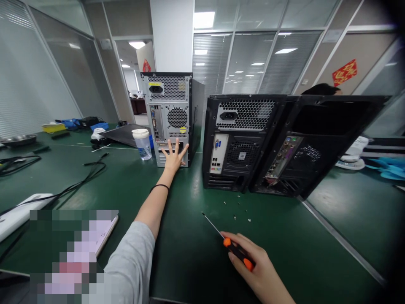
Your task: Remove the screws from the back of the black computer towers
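Head view: the silver-backed computer tower (172, 101) is standing upright on the green counter (186, 253), a bit left of centre, with its back side facing the person. Power socket (155, 88) up top, fan grille (177, 117) under that. The person's left hand (174, 158) is up against the lower part of that back side, fingers fanned wide, not gripping anything. The right hand (257, 261) is a different story: curled round a screwdriver (226, 242) by its black and orange handle, thin shaft angled away and to the left. Can't tell if the tip is touching the counter or just above it, but it's well apart from the silver tower.

Just past the screwdriver there's a little scatter of screws (235, 218), loose on the counter. Behind those, two black towers side by side: the nearer-to-centre one (228, 139) has a honeycomb vent at the top, and the right-hand one (303, 154) has a big dark gap up there instead.

Just left of the silver tower is a clear bottle (143, 144) with a white lid. Further left, black cables (74, 185) trail about, with a yellow tray (52, 127) and a metal bowl (19, 141) beyond. Far right, something bright blue (386, 169), can't make out what. The top of somebody else's head (321, 89) pokes up over the right-hand tower.
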Motion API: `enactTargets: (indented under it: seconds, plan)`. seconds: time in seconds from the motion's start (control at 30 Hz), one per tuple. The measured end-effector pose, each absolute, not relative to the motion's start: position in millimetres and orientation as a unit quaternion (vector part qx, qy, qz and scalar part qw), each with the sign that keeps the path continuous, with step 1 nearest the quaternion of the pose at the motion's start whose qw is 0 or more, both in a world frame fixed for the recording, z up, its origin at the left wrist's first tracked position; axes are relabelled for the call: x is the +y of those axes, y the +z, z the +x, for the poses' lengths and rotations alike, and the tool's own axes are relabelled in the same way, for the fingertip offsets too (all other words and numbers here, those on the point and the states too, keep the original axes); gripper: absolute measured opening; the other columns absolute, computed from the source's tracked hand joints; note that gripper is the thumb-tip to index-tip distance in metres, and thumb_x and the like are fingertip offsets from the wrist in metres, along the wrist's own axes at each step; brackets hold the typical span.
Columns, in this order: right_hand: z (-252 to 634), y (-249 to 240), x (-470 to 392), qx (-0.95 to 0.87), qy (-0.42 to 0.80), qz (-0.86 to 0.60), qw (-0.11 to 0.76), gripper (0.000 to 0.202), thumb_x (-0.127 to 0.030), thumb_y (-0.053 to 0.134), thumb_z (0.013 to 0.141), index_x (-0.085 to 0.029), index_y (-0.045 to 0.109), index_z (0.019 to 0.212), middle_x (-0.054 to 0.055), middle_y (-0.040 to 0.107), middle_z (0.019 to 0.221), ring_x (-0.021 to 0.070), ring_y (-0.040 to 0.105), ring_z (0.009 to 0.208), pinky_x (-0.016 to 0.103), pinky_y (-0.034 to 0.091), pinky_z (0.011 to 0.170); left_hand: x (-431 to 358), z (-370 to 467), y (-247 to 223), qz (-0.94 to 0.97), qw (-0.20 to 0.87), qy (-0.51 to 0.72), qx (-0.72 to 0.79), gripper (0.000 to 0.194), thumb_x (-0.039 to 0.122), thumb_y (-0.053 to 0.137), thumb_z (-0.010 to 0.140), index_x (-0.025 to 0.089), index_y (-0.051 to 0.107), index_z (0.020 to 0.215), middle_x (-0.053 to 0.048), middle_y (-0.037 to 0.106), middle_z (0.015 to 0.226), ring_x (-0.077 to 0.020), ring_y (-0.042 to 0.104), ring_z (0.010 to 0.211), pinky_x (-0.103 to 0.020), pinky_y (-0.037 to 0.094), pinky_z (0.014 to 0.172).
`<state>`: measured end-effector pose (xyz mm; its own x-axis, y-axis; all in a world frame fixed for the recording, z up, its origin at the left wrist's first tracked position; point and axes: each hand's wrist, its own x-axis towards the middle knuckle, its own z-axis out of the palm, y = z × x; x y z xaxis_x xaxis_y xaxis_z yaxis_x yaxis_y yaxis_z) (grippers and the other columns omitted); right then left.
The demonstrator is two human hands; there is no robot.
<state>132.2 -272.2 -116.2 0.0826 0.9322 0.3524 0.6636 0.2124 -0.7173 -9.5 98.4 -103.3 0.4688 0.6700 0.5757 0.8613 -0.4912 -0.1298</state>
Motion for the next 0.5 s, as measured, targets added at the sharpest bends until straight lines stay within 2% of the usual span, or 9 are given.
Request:
enactTargets:
  seconds: [0.23,0.5]
  plan:
    - [135,-122,-272,-0.676,0.150,-0.608,0.388,0.034,-0.023,0.054,0.082,-0.026,0.065,0.114,0.005,0.071,0.099,0.0193,0.068,0.090,0.024,0.056,0.072,119,-4,-102,-0.832,0.197,-0.230,-0.465,0.107,0.038,0.077,0.066,0.040,0.004,0.144,-0.012,-0.016,0.154,-0.0473,-0.021,0.134,-0.080,0.003,0.095]
    - [136,-126,-271,-0.676,0.149,-0.624,0.363,0.035,-0.026,0.054,0.083,-0.027,0.065,0.116,0.007,0.070,0.104,0.0222,0.065,0.099,0.031,0.054,0.085,131,0,-102,-0.830,0.193,-0.230,-0.469,0.105,0.036,0.076,0.067,0.039,0.006,0.145,-0.013,-0.013,0.155,-0.0469,-0.021,0.134,-0.080,0.002,0.095]
